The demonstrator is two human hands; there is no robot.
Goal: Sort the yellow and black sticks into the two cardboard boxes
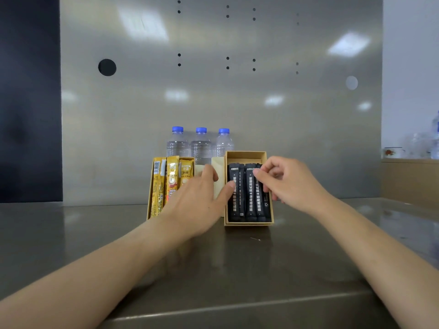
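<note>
The black sticks (247,193) stand packed side by side in the right cardboard box (245,153), which sits at the middle of the bench's far edge. The yellow sticks (172,179) fill the left cardboard box (150,198) just beside it. No loose stick shows on the bench (237,269), so the sorting looks nearly done and the step in hand is seating the last black stick.

The right hand (287,181) is curled over the right side of that box, its fingertips pinching the upper end of the outermost black stick (260,186). The left hand (202,200) lies between the boxes with straight fingers, holding nothing, one fingertip touching the leftmost black stick.

To do this well, the left fingertip should press the row toward the box's left wall, opening room on the right. The right hand should then slide its stick down parallel to the others, without buckling it. Three water bottles (201,146) stand close behind, so pushes should be gentle.
</note>
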